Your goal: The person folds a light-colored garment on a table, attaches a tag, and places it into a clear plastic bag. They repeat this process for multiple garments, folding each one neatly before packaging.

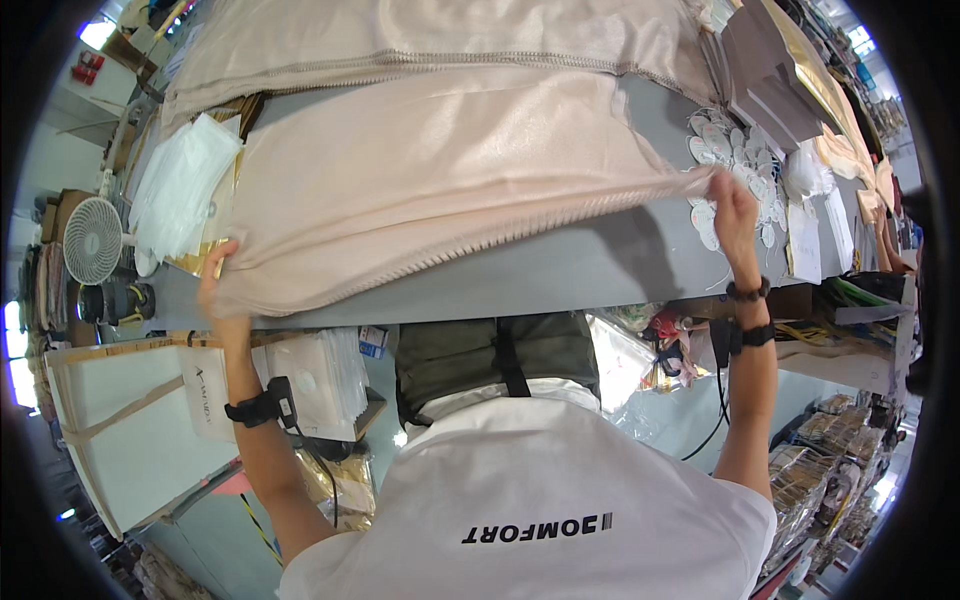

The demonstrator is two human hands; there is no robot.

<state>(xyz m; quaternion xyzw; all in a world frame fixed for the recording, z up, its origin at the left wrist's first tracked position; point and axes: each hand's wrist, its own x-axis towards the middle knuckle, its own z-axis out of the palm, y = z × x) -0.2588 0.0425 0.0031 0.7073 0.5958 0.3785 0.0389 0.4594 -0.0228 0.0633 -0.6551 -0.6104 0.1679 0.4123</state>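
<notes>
A pale pink-beige fabric piece (450, 157) with a stitched near edge is stretched over the grey table (465, 289). At its near left corner, my left hand (221, 289) grips the cloth, a little blurred. My right hand (731, 210) pinches the right end of the same edge, which is lifted off the tabletop and casts a shadow. Behind it lies more beige fabric (450, 30) with an overlocked seam. White string hang tags (739, 161) are heaped by my right hand, and clear plastic bags (187, 187) are stacked beyond my left hand.
A white fan (93, 240) stands at the far left beside a black tape roll (112, 302). Stacked grey cards (765, 82) rise at the back right. Below the table edge are a white board (142, 435) and packets in a box (322, 382). Another person's arm (885, 240) shows at the far right.
</notes>
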